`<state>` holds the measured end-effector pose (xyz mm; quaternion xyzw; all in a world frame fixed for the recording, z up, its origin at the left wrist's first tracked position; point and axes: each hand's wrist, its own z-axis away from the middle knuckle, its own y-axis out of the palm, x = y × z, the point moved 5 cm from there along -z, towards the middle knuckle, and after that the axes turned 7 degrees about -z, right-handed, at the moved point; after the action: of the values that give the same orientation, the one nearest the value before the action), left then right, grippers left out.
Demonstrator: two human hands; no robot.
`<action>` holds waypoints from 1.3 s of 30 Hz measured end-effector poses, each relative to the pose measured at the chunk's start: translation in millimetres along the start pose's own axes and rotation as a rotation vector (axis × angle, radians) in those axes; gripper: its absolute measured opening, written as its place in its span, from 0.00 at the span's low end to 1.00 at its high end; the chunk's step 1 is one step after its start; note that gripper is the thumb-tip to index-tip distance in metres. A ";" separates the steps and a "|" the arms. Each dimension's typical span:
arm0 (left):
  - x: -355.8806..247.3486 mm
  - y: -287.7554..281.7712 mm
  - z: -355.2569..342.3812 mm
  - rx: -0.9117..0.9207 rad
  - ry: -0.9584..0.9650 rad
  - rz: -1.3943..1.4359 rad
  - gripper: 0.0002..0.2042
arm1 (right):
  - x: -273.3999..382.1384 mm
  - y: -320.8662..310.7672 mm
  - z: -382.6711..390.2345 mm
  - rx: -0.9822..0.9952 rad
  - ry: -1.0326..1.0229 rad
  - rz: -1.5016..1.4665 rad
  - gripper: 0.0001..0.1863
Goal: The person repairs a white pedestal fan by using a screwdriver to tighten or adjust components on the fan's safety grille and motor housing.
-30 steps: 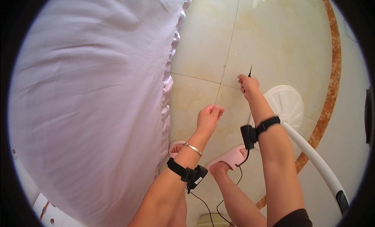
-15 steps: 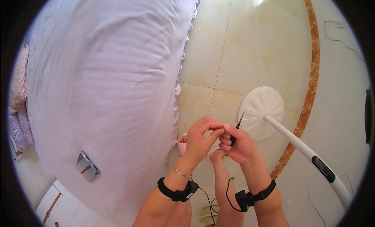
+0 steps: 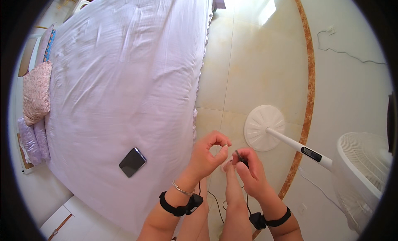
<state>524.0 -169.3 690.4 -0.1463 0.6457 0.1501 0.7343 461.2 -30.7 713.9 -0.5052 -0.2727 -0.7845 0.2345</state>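
Above my lap, my left hand (image 3: 209,153) holds its thumb and forefinger close together in a pinch. Whatever is between the fingertips is too small to name. Just to its right, my right hand (image 3: 253,170) has its fingers curled round a black-handled screwdriver (image 3: 244,161), most of which the fingers hide. A small gap separates the two hands. Each wrist carries a black strap with a small box, and a bracelet (image 3: 182,188) circles the left wrist.
A bed (image 3: 120,96) with a pale lilac sheet fills the left, with a phone (image 3: 132,162) lying on it and pillows (image 3: 37,93) at its far left. A white standing fan (image 3: 360,166) on a round base (image 3: 263,127) stands at right by the wall. Cables hang near my legs.
My hands, touching before, have drawn apart. The screwdriver has turned in my right hand, so its shaft no longer points up and right. The view has shifted, showing the fan's head.
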 end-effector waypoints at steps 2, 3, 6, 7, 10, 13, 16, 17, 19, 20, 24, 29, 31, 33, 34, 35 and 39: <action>-1.9 -13.2 -1.3 0.019 -0.086 0.000 0.01 | 28.4 8.4 9.1 0.091 -0.234 0.134 0.07; -2.7 -21.0 -0.2 0.031 -0.100 -0.020 0.01 | 41.1 15.0 14.4 0.119 -0.328 0.176 0.07; -11.0 -30.3 -1.5 0.063 -0.133 -0.024 0.01 | 75.5 25.3 31.6 0.148 -0.574 0.230 0.08; -13.7 -32.2 -1.6 0.076 -0.138 -0.017 0.02 | 84.1 28.1 36.5 0.143 -0.625 0.238 0.08; -16.4 -31.9 2.9 0.126 -0.180 -0.031 0.04 | 110.8 32.7 48.3 0.159 -0.736 0.280 0.10; -15.2 -36.1 8.9 0.180 -0.230 -0.045 0.06 | 134.5 38.4 61.8 0.161 -0.754 0.288 0.16; -10.6 -38.8 8.7 0.191 -0.192 -0.032 0.06 | 149.9 38.2 71.7 0.151 -0.819 0.322 0.16; -11.0 -40.4 8.8 0.212 -0.208 -0.035 0.06 | 152.0 39.4 75.7 0.159 -0.838 0.314 0.15; -11.7 -40.0 4.6 0.245 -0.214 -0.038 0.06 | 159.7 39.8 82.7 0.156 -0.865 0.316 0.15; -12.8 -41.8 6.5 0.245 -0.216 -0.058 0.06 | 164.4 42.0 88.4 0.154 -0.868 0.321 0.14; -19.6 -37.1 -3.6 0.302 -0.196 -0.097 0.06 | 160.3 33.9 88.3 0.060 -0.881 0.340 0.14; -50.7 -21.0 -10.7 0.385 -0.158 -0.029 0.04 | 137.2 15.4 80.6 -0.167 -0.773 0.388 0.13; -72.0 -19.5 -11.1 0.412 -0.183 -0.021 0.03 | 129.0 8.2 80.1 -0.227 -0.715 0.429 0.13; -95.8 -15.2 -11.2 0.483 -0.115 -0.008 0.04 | 127.4 3.1 82.0 -0.238 -0.699 0.449 0.13; -106.9 -12.7 -10.8 0.506 -0.093 -0.006 0.04 | 126.3 0.0 83.8 -0.267 -0.682 0.466 0.13; -115.7 -7.9 -10.1 0.542 -0.074 0.056 0.05 | 124.6 -1.3 86.5 -0.289 -0.674 0.475 0.12; -143.6 5.6 -13.7 0.652 0.031 0.113 0.06 | 124.5 -3.3 95.3 -0.341 -0.609 0.476 0.11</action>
<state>491.9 -174.4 831.0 0.1306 0.6778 -0.0261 0.7231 475.2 23.6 860.3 -0.7943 -0.0715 -0.5574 0.2308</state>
